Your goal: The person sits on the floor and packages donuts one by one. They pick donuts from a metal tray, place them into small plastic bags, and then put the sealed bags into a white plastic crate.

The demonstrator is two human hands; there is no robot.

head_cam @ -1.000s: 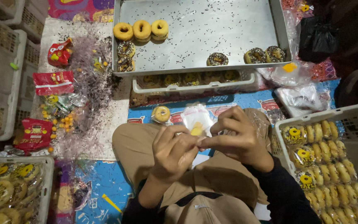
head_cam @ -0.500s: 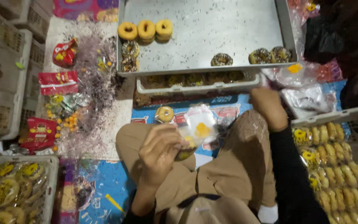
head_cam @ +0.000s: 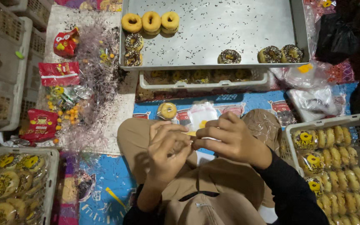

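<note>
I'm looking at a clear plastic bag (head_cam: 202, 116) with a yellow sticker on it, held up over the lap, just in front of the knees. Both hands meet on it at its lower edge. The right hand (head_cam: 230, 139) pinches the bag's edge, fingers curled narrow around the plastic. The left hand (head_cam: 168, 150) comes in from the other side, fingertips (head_cam: 187, 143) pressed together against the same edge, touching the right hand. I can't tell what, if anything, sits inside the bag.

Just beside the bag, on the blue mat (head_cam: 230, 102), lies one wrapped doughnut (head_cam: 167, 111). Beyond it sits a white crate (head_cam: 205, 85) with more doughnuts inside, and resting above that a big metal tray (head_cam: 230, 29). On the tray, three plain yellow doughnuts (head_cam: 151, 21) line up in the far left corner, and sprinkle-topped ones (head_cam: 230, 56) lie along its near edge.

To my right, a basket (head_cam: 326, 123) is packed with bagged doughnuts standing in rows. To my left, another basket (head_cam: 48, 152) holds more bagged ones, with red packets (head_cam: 58, 73) scattered on the floor nearby.
</note>
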